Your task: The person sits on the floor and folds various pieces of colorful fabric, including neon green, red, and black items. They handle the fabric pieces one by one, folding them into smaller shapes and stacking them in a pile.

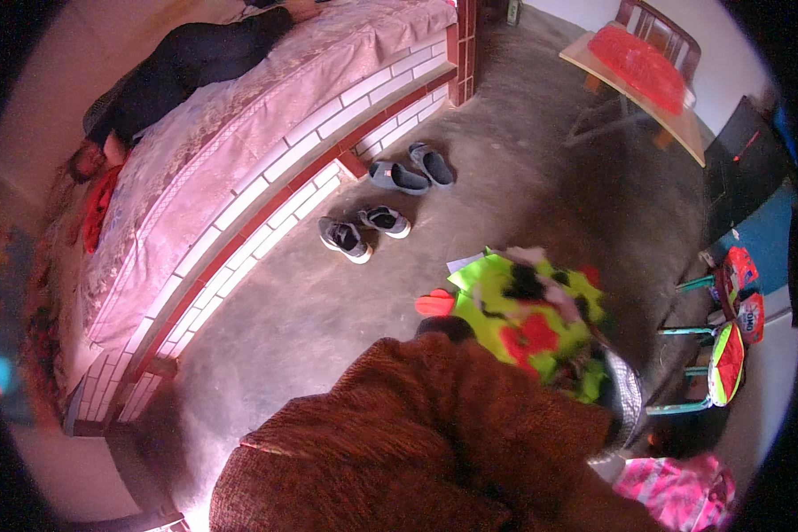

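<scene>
A brown textured garment, my own clothing [399, 443], fills the lower middle of the head view. Neither of my hands shows. Just beyond the brown cloth is a bundle of bright green cloth [488, 306] with red and black patches, blurred. Along its right side curves a shiny silver rim [628, 399], perhaps of a basin; the cloth and my clothing cover the rest. A small red rounded thing [434, 303] sticks out left of the bundle, too little of it visible to name.
Dark shoes [346, 239] and grey slippers [399, 177] lie beside a brick-sided bed [239, 151], where a person in dark clothes [186, 66] lies. At far right stand a table with a red cushion [643, 66] and green-legged stools [678, 409]. Pink cloth [678, 492] lies lower right.
</scene>
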`<state>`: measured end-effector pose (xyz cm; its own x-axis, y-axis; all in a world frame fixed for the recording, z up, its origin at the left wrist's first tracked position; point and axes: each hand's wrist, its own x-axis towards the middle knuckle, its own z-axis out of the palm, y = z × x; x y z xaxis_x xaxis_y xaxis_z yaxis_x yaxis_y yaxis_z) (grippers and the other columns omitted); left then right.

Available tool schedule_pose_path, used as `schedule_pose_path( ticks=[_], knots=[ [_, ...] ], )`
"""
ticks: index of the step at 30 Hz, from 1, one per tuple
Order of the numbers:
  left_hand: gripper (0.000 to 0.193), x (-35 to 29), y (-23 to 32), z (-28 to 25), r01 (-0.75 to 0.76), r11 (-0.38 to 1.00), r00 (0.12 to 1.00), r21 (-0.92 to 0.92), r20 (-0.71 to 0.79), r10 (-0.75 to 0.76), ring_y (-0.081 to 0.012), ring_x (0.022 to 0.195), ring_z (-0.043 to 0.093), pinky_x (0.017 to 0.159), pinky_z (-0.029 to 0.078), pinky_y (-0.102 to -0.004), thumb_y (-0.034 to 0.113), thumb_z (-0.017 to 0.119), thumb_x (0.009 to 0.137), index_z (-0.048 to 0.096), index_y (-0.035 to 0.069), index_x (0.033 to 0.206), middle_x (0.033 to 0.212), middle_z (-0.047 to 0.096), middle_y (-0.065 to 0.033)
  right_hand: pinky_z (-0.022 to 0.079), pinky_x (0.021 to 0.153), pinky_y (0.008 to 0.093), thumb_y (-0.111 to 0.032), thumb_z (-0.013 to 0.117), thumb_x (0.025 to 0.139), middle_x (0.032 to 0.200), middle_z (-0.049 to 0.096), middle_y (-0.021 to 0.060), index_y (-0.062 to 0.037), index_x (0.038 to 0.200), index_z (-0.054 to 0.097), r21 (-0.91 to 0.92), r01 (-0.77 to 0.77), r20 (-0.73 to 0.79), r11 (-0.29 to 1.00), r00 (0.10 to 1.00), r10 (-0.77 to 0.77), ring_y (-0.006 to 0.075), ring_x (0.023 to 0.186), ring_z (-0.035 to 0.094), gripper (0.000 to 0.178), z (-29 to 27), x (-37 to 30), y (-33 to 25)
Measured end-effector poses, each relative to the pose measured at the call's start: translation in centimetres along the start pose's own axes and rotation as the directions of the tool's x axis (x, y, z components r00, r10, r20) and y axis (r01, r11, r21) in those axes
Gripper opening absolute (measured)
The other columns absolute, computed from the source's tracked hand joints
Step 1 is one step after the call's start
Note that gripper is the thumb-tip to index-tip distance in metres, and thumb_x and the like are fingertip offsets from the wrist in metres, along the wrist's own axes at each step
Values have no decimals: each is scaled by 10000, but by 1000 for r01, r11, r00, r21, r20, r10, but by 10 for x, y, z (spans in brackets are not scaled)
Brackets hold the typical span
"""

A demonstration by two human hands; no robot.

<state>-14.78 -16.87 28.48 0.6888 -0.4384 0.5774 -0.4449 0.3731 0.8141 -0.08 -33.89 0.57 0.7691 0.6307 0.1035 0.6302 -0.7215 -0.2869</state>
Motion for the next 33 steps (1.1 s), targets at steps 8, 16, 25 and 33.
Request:
schedule_pose_path(
  ticks=[8,16,25,33],
  knots=[
    [433,-16,14,-25,207,950,978,-234,44,-202,-198,921,557,785,457,-322,310,603,801,534,7,1102,1022,589,-113,465,764,396,-239,619,707,931,631,97,-105,875,654,102,7,-19,995,1000,-5,274,886,580,217,-4,-6,3],
    [188,-86,-113,-130,231,485,942,843,-319,107,-238,912,591,749,484,-328,182,535,816,604,52,934,1044,576,-113,450,766,406,-228,636,702,901,626,96,-105,927,633,17,-15,35,1000,999,14,284,856,574,256,11,-12,11],
    [252,-177,-194,-199,396,911,200,-114,-958,-207,-114,670,558,576,448,-248,239,589,798,581,36,947,821,589,-19,426,748,407,-229,627,702,897,606,67,-120,900,614,40,50,44,998,998,-52,272,857,556,227,-3,-12,6],
    [229,-198,-244,-221,325,929,-81,-178,-984,-160,-136,709,566,601,470,-269,154,557,812,553,17,996,849,580,-45,404,774,421,-369,597,760,942,583,79,-130,976,583,22,135,355,991,925,-134,281,878,538,323,6,15,5]
  ],
)
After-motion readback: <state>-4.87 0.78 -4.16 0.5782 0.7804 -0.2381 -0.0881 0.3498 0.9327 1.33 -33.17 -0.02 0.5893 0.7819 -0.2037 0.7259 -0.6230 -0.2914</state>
